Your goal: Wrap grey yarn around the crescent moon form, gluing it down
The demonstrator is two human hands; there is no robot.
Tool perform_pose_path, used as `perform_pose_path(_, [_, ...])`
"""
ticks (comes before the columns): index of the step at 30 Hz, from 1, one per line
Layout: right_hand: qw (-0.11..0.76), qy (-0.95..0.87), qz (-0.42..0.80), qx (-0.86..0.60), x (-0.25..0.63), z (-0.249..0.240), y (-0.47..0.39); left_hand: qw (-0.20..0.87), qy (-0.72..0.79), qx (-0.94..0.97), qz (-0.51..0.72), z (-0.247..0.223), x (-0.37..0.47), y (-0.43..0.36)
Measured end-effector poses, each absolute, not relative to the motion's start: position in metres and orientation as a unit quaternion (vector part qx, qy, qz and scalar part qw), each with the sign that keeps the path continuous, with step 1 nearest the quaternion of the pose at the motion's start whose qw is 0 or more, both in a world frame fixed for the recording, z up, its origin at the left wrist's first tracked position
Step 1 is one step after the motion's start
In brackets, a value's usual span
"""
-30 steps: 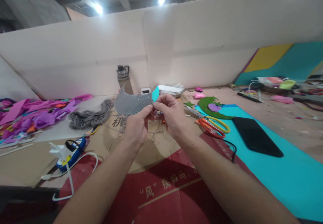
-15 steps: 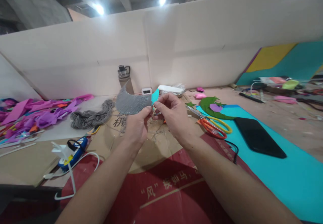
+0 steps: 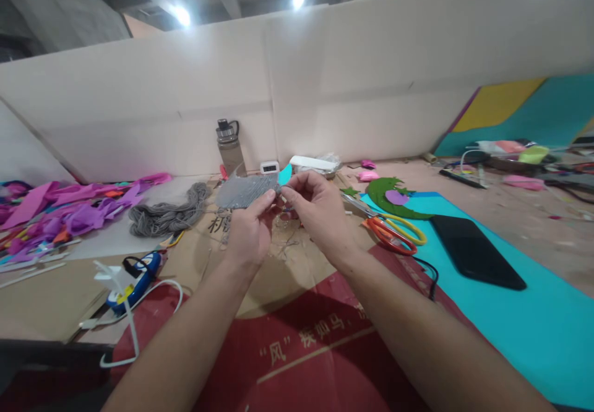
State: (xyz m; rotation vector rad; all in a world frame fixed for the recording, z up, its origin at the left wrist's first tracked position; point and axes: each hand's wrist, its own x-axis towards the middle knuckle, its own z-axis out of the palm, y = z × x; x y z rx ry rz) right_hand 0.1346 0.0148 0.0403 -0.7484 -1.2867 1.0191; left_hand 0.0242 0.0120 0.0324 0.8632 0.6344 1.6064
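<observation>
A crescent-shaped piece [image 3: 245, 190] covered in rows of grey yarn is held up over the cardboard, its bare turquoise tip [image 3: 284, 174] pointing up at the right end. My left hand [image 3: 253, 226] grips it near that end, thumb on top. Close beside it, my right hand [image 3: 318, 211] is closed in a pinch at the border of the yarn and the turquoise; what lies between its fingertips is too small to make out. A loose skein of grey yarn [image 3: 171, 211] lies to the left of my hands.
Scissors [image 3: 394, 232] with orange and yellow handles and a black phone [image 3: 477, 251] lie at right, by a green felt crescent [image 3: 387, 195]. A bottle [image 3: 229, 146] stands by the white partition. Purple and pink scraps [image 3: 83, 211] and a blue power strip [image 3: 137, 282] are at left.
The yarn-covered crescent has tilted flatter, so its face looks narrower and its left horn sits lower. Both hands stay in nearly the same place.
</observation>
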Motion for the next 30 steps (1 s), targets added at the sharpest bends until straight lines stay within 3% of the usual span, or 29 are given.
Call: perform_pose_path(30, [0.6, -0.627, 0.351, -0.351, 0.1373, 0.0408, 0.0123, 0.553, 0.219, 0.35, 0.724, 0.0313, 0.0294, 0.0128])
